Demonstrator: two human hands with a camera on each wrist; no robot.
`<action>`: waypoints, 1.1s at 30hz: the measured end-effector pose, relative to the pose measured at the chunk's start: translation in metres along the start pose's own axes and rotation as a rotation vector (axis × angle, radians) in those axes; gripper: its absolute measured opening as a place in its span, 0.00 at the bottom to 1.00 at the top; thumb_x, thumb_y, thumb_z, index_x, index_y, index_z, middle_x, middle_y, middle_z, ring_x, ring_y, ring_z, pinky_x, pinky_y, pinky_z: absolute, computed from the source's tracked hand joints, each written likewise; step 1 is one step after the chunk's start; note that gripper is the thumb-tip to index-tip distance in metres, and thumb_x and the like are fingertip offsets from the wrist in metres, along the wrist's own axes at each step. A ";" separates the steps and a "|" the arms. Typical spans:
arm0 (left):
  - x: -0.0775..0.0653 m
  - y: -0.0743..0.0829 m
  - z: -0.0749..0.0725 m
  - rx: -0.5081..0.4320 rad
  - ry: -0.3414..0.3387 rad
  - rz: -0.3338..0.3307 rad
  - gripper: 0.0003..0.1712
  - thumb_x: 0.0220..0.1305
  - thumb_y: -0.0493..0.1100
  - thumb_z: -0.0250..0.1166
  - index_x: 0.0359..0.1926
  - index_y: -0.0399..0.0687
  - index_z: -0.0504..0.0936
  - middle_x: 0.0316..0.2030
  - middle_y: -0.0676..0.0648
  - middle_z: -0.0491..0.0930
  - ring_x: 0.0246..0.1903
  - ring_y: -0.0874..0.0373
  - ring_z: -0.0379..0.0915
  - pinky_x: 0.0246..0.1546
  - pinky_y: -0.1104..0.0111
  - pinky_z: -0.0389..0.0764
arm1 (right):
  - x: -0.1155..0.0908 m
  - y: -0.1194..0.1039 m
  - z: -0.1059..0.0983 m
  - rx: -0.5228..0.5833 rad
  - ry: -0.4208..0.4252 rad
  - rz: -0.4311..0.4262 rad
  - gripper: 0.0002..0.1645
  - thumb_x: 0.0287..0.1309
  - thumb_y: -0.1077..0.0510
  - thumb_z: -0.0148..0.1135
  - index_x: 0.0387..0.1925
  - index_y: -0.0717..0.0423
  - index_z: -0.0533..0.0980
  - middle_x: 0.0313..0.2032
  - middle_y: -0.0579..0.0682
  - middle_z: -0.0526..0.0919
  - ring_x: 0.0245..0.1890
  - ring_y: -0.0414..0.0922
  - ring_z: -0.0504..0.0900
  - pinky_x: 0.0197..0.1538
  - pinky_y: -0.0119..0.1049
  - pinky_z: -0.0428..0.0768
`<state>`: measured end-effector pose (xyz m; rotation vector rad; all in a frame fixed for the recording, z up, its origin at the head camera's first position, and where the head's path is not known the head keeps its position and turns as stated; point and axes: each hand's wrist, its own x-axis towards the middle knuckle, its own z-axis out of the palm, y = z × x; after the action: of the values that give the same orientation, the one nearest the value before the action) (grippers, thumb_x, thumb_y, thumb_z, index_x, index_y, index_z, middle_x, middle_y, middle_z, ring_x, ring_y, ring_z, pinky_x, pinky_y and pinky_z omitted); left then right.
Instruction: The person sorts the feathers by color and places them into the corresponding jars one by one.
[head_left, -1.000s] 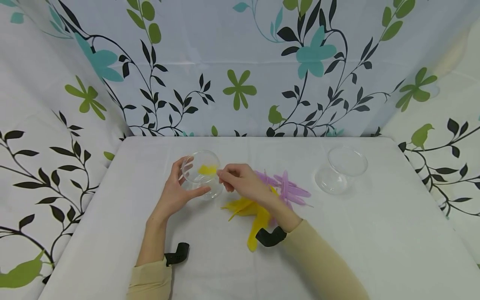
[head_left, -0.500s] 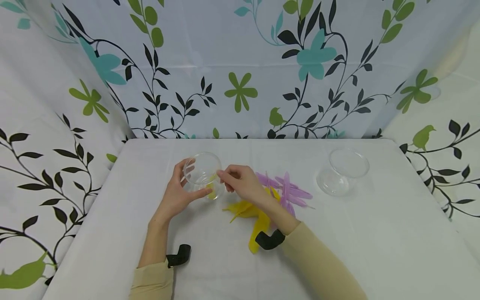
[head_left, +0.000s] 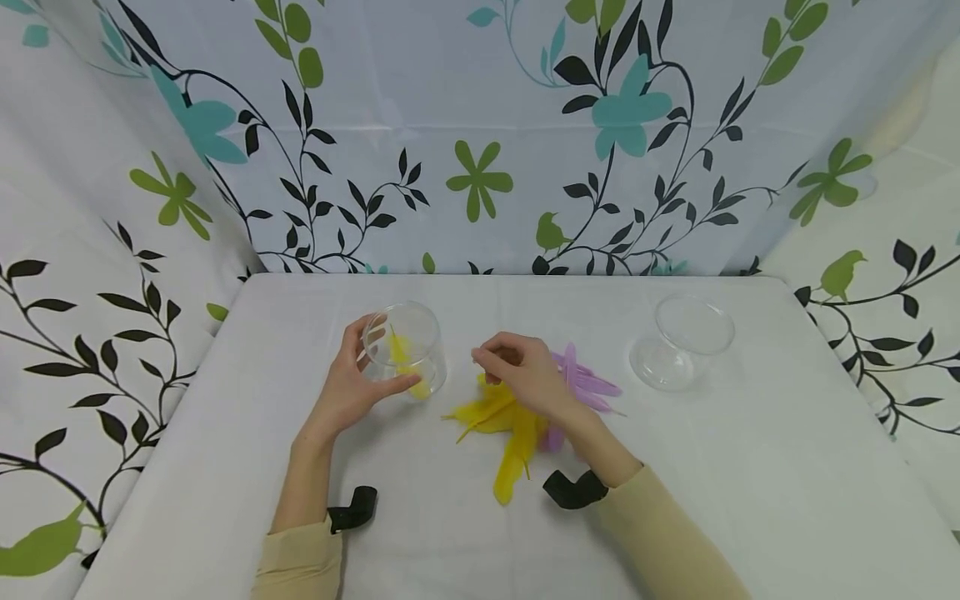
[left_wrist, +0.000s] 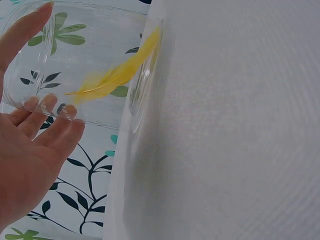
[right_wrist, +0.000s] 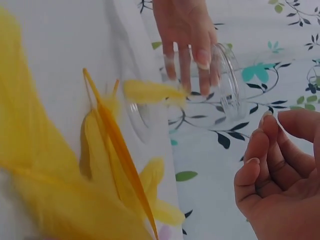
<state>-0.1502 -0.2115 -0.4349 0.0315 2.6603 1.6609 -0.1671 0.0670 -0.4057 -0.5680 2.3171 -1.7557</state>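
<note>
My left hand (head_left: 358,375) holds a clear glass jar (head_left: 405,329) upright near the left of the table, thumb on the near side and fingers behind. Inside the jar a single yellow feather (left_wrist: 117,75) leans from the base up along the wall. To the right, my right hand (head_left: 521,367) hovers over the feather pile with fingers loosely curled and nothing between them. Beneath it lie several yellow feathers (head_left: 517,450), and purple feathers (head_left: 588,383) spread behind and to their right, partly covered by the hand. In the right wrist view, yellow feathers (right_wrist: 40,135) fill the left side.
A second clear glass jar (head_left: 693,333) stands at the right rear of the white-covered table (head_left: 750,483). Behind and at both sides hangs a curtain (head_left: 420,83) printed with leaves and flowers. Both wrists carry black camera mounts (head_left: 352,508).
The right hand has let go of a yellow feather, which now leans inside the left jar, and has moved right, away from its rim. The left hand keeps its hold.
</note>
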 end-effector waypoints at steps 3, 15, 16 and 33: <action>0.000 0.000 -0.001 -0.004 -0.003 0.003 0.63 0.48 0.54 0.81 0.77 0.58 0.49 0.74 0.48 0.57 0.74 0.46 0.53 0.74 0.48 0.58 | -0.007 0.002 -0.007 -0.016 0.024 0.007 0.12 0.69 0.52 0.61 0.41 0.57 0.82 0.28 0.53 0.81 0.31 0.49 0.80 0.43 0.35 0.84; 0.000 0.004 -0.003 -0.005 -0.012 -0.012 0.62 0.48 0.54 0.81 0.76 0.62 0.49 0.74 0.49 0.58 0.74 0.46 0.53 0.74 0.48 0.58 | -0.034 0.016 -0.041 -0.081 0.080 0.081 0.16 0.69 0.47 0.61 0.44 0.55 0.81 0.32 0.58 0.83 0.35 0.59 0.79 0.41 0.44 0.85; 0.000 0.004 -0.002 -0.006 -0.012 -0.013 0.62 0.48 0.54 0.81 0.76 0.62 0.49 0.74 0.49 0.58 0.74 0.45 0.53 0.74 0.48 0.58 | -0.036 0.018 -0.042 -0.086 0.080 0.086 0.17 0.69 0.46 0.61 0.44 0.55 0.81 0.32 0.57 0.82 0.35 0.60 0.79 0.41 0.43 0.85; 0.001 0.002 -0.002 -0.010 -0.010 -0.007 0.63 0.49 0.53 0.81 0.77 0.57 0.49 0.74 0.47 0.58 0.74 0.44 0.53 0.74 0.46 0.57 | -0.070 0.038 -0.047 -0.174 0.049 0.101 0.11 0.67 0.50 0.64 0.42 0.53 0.82 0.33 0.52 0.84 0.32 0.50 0.78 0.32 0.28 0.80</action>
<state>-0.1515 -0.2126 -0.4321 0.0312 2.6415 1.6676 -0.1278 0.1455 -0.4348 -0.4294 2.5017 -1.5510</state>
